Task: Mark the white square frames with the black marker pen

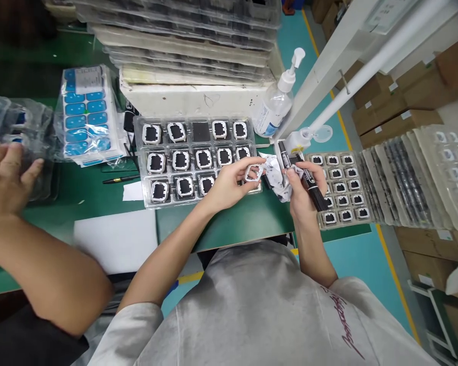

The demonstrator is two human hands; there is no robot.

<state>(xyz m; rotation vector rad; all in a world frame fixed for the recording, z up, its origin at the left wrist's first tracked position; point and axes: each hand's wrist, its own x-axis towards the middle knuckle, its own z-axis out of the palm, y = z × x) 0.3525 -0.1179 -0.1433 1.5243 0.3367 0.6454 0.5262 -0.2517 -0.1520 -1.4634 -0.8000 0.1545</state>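
Between the thumb and fingers of my left hand (231, 185) is a small white frame (254, 173), held over the right end of a clear tray (147, 195) with rows of similar frames on dark inserts. My right hand (303, 190) is closed round a crumpled white cloth (278, 179) and a black marker (313, 190); another dark marker shape lies against the cloth. Just right of that hand, a second tray (320, 221) holds more of the white-rimmed pieces. One slot in the top row of the first tray shows only a dark insert (201, 132).
Behind the tray stand stacked trays (198, 51) and a pump bottle (275, 109). A blue-and-white pack (86, 117), a black pen (121, 179) and a white foam sheet (116, 241) lie left. A co-worker's hand (7, 178) rests at far left. Upright trays (400, 178) stand right.
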